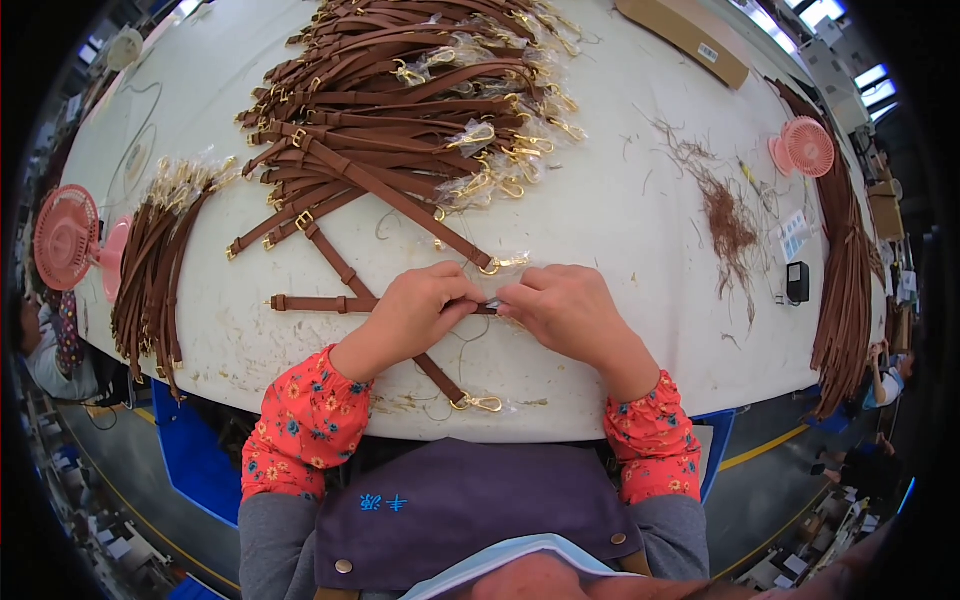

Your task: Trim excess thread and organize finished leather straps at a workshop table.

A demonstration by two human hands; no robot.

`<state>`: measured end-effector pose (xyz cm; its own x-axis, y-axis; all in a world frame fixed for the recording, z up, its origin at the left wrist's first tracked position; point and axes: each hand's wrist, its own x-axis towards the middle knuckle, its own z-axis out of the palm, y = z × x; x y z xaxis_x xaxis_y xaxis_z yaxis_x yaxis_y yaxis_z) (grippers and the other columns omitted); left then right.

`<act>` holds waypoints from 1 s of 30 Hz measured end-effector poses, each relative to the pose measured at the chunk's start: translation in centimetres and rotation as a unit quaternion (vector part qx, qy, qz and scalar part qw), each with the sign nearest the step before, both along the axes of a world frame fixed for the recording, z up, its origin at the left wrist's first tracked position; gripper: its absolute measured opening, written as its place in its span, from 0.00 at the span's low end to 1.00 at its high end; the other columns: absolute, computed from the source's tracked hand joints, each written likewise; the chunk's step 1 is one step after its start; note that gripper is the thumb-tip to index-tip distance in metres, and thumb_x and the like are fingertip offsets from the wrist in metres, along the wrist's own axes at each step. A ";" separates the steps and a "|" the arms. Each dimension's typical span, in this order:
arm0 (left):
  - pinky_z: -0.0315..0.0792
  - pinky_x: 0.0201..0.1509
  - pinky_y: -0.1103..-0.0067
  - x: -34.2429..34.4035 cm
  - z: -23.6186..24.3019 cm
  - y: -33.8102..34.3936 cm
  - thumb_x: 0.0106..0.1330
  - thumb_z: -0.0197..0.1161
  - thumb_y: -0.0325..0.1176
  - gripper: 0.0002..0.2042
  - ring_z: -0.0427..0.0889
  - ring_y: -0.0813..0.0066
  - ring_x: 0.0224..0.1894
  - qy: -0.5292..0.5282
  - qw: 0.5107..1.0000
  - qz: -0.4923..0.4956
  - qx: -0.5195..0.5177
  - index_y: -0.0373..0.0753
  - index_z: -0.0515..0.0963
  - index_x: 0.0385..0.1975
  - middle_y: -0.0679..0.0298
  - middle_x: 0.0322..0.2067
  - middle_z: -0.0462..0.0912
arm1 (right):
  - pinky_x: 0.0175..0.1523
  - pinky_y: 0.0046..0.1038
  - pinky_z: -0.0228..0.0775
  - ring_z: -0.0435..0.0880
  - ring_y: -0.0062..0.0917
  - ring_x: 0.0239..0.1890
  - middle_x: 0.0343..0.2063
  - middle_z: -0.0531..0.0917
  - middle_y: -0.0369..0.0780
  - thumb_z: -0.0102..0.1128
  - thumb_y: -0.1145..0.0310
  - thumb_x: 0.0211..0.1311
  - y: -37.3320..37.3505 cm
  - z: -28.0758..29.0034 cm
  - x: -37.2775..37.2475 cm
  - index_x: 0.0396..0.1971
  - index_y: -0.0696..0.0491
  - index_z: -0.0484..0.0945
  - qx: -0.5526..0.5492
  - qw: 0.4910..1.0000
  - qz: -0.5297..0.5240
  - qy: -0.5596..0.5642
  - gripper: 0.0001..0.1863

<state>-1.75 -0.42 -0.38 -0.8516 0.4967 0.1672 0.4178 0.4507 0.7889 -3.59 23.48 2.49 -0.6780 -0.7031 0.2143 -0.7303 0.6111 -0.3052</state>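
Observation:
In front of me, a brown leather strap (320, 304) with a gold buckle at its left end runs under my left hand (412, 312). The fingers of that hand are closed on it near its right end. My right hand (565, 308) is closed in a pinch close by, at the strap's end. A small grey metal piece shows between the fingertips; its kind is hard to make out. Below, a second strap (438, 378) with a gold snap hook (477, 402) slants across under the first. Another strap (400, 205) reaches down from the heap to just above my hands.
A large heap of brown straps (400, 110) with wrapped gold hooks lies at the back. A bundle of straps (155, 270) and a pink fan (68, 238) are at left. At right are thread scraps (730, 215), another pink fan (806, 147), a black adapter (797, 282) and long strips (845, 300).

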 end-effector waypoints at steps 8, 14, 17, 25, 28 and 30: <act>0.75 0.33 0.67 0.6 0.2 1.1 0.60 0.66 0.25 0.05 0.80 0.56 0.31 0.126 0.988 0.025 -0.085 0.39 0.76 0.33 0.59 0.31 0.76 | 0.28 0.32 0.72 0.80 0.27 0.24 0.19 0.75 0.33 0.67 0.62 0.57 -0.3 -0.3 -0.2 0.23 0.46 0.76 -0.018 0.999 0.017 0.032 0.09; 0.72 0.32 0.65 0.5 -0.1 1.5 0.61 0.64 0.26 0.06 0.78 0.55 0.29 0.168 0.979 0.024 -0.109 0.38 0.73 0.33 0.60 0.31 0.75 | 0.30 0.32 0.73 0.81 0.27 0.26 0.20 0.76 0.33 0.67 0.62 0.57 -0.4 0.1 -0.4 0.23 0.46 0.77 -0.002 0.999 0.027 0.018 0.08; 0.72 0.34 0.66 0.5 -0.1 1.5 0.61 0.62 0.26 0.05 0.78 0.57 0.30 0.156 0.981 0.019 -0.118 0.39 0.72 0.33 0.60 0.32 0.74 | 0.30 0.33 0.73 0.82 0.28 0.27 0.20 0.77 0.33 0.66 0.62 0.57 -0.4 0.3 -0.5 0.24 0.46 0.77 0.005 1.000 0.026 0.014 0.08; 0.73 0.36 0.69 0.4 -0.3 1.3 0.63 0.60 0.24 0.05 0.80 0.57 0.34 0.068 0.992 0.076 -0.069 0.40 0.71 0.35 0.58 0.37 0.76 | 0.33 0.33 0.74 0.83 0.30 0.29 0.25 0.80 0.34 0.67 0.60 0.59 -0.2 0.1 -0.3 0.32 0.46 0.80 -0.015 0.999 -0.003 -0.044 0.08; 0.72 0.41 0.69 -0.5 0.3 0.2 0.62 0.62 0.24 0.09 0.80 0.56 0.39 0.088 0.970 0.224 0.015 0.41 0.73 0.40 0.59 0.41 0.77 | 0.34 0.32 0.75 0.84 0.30 0.31 0.31 0.82 0.34 0.69 0.57 0.58 0.5 0.7 -0.2 0.38 0.45 0.80 -0.070 0.988 -0.047 -0.128 0.12; 0.70 0.48 0.66 -1.1 1.5 -0.9 0.61 0.66 0.26 0.12 0.79 0.57 0.45 0.168 0.952 0.250 -0.055 0.42 0.76 0.43 0.61 0.41 0.78 | 0.35 0.32 0.75 0.85 0.30 0.31 0.34 0.83 0.35 0.71 0.56 0.58 1.0 1.4 -0.2 0.42 0.45 0.80 -0.084 0.979 -0.064 -0.176 0.16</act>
